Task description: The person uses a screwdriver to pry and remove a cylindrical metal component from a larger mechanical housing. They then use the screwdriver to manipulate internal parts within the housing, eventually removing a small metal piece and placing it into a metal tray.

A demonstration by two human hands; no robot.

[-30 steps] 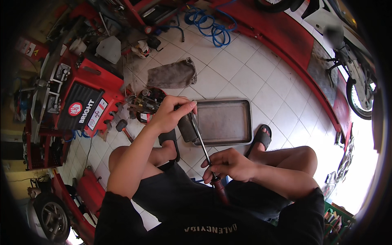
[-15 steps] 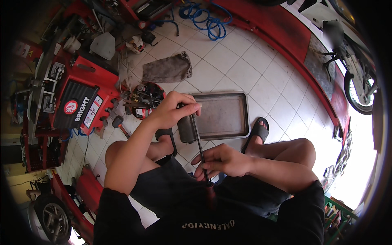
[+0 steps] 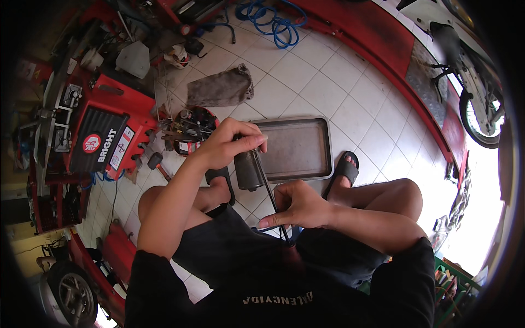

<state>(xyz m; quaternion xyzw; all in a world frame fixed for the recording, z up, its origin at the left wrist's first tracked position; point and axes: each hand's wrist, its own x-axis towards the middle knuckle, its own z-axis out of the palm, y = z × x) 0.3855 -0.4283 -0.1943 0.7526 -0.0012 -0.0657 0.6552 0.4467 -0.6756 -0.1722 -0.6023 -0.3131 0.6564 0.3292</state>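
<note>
Well, the dark can (image 3: 250, 174) hangs in the air above the person's lap, near the middle, so let it be the middle of our clock. At 11 o'clock, the left hand (image 3: 232, 143) is closed over the top of the can, with its thumb and fingers pinching it. A long thin rod (image 3: 268, 192) runs right beside the can, from the left fingers down toward 5 o'clock, where a dark red handle (image 3: 292, 257) sits close to the person's shirt (it is dim and blurry there). The right hand (image 3: 307, 206) is at 4 o'clock. Its fingers curl, and its thumb sticks out across the rod. I cannot tell if it squeezes the rod or just touches it.

At 2 o'clock, a flat metal tray (image 3: 292, 148) lies on the white tile floor (image 3: 306, 71), lower than the hands. A gray rag (image 3: 219, 90) lies at 11 o'clock, and a curly blue hose (image 3: 284, 35) is far off at 12. A pile of tools (image 3: 190, 128) is at 10 o'clock, with a big red machine (image 3: 139, 106) farther out that way. A hammer (image 3: 156, 160) with a black head lies at 9 o'clock. At 3 o'clock is a foot in a black sandal (image 3: 347, 176), and a motorbike (image 3: 471, 76) stands far away at 2.
</note>
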